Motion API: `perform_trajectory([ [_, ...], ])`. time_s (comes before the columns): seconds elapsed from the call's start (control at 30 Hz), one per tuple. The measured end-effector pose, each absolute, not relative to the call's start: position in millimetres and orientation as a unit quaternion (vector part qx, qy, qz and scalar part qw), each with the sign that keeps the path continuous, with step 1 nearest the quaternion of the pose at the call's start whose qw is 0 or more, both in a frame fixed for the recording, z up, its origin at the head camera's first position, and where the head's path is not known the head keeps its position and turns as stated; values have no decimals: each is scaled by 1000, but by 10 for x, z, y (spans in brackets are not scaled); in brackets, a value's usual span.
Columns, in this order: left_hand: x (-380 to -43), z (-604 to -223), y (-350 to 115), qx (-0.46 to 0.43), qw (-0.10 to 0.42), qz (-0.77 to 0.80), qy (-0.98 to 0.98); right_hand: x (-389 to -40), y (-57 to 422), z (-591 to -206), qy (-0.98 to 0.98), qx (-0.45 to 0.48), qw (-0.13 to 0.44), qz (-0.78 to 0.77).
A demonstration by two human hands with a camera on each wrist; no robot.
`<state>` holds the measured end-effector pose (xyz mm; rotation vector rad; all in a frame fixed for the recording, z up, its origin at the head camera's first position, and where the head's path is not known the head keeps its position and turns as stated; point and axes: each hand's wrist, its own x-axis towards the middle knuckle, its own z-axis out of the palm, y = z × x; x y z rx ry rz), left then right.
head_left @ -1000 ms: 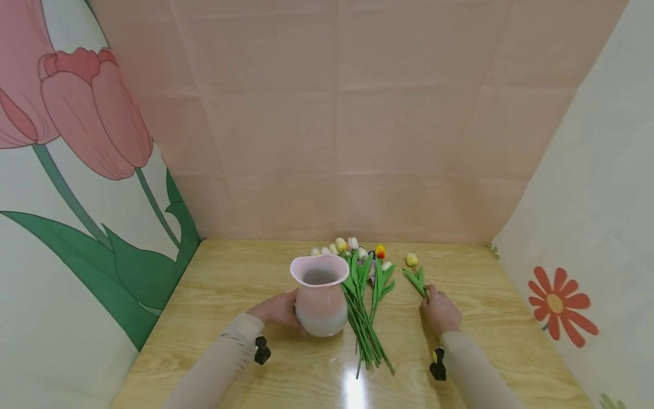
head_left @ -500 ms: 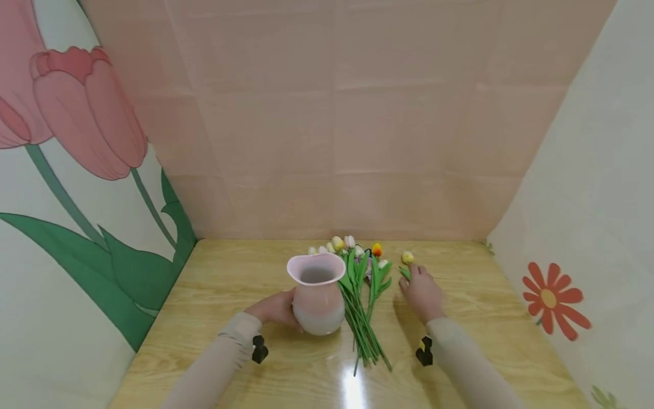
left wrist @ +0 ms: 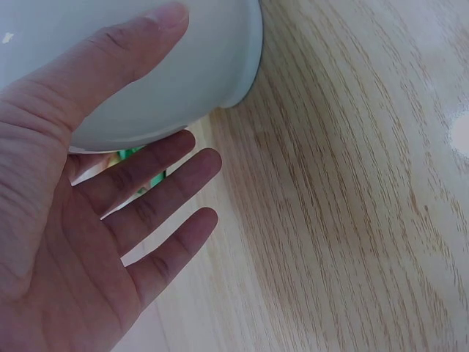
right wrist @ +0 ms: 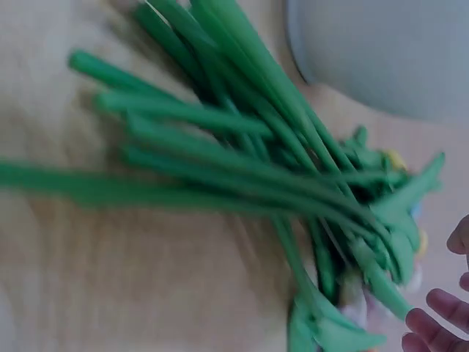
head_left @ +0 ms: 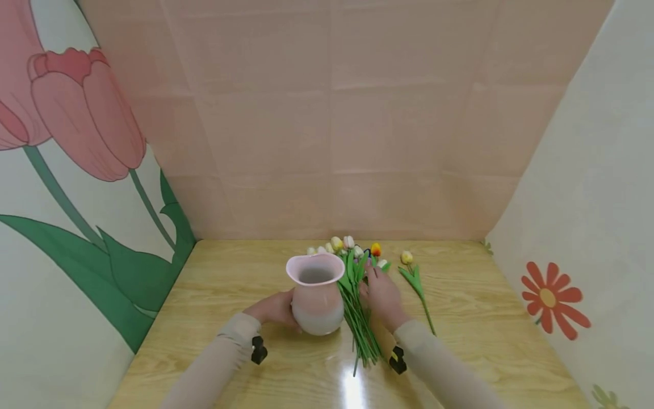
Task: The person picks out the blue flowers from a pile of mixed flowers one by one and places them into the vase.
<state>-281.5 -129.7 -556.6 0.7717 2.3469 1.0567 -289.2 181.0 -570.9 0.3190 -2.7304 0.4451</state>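
Note:
In the head view, my left hand (head_left: 276,309) holds the left side of a pink-and-white vase (head_left: 318,309) with a flared, wavy rim. The left wrist view has the thumb (left wrist: 139,44) lying along the vase's pale belly and three fingers spread just below it; the index finger is mostly hidden. My right hand (head_left: 383,295) is over a bunch of artificial tulips (head_left: 357,318) beside the vase. Its fingertips (right wrist: 432,330) are parted, right at a leaf near the flower heads. A lone yellow tulip (head_left: 406,258) lies to the right of this hand.
The wooden table (head_left: 214,272) meets a pink backdrop (head_left: 332,142) behind. Painted panels with large tulips (head_left: 92,113) and a red flower (head_left: 552,301) flank it left and right. The bunch's green stems (right wrist: 242,161) point toward the near edge.
My right hand first had the yellow tulip's stem, slid up it and let go, then moved left to the bunch. My left hand and the vase have stayed in place.

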Motion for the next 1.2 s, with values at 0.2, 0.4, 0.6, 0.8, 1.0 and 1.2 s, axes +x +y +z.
perform_trajectory([
  [0.2,-2797,-5551,-1311,289,215,383,850,-2812,1633,-5869,-975,106,134,144],
  [0.4,-2808,-5578,-1318,295,210,378,852,-2781,1588,-5973,-976,90,107,168],
  [0.6,-2813,-5585,-1319,295,213,380,851,-2774,1565,-5974,-972,79,103,197],
  [0.8,-2813,-5576,-1314,294,211,378,852,-2774,1539,-5937,-972,70,96,203],
  [1.0,-2813,-5561,-1310,290,212,371,856,-2795,1523,-5898,-978,49,69,192],
  [1.2,-2800,-5548,-1311,286,213,374,856,-2835,1518,-5843,-978,38,83,189],
])
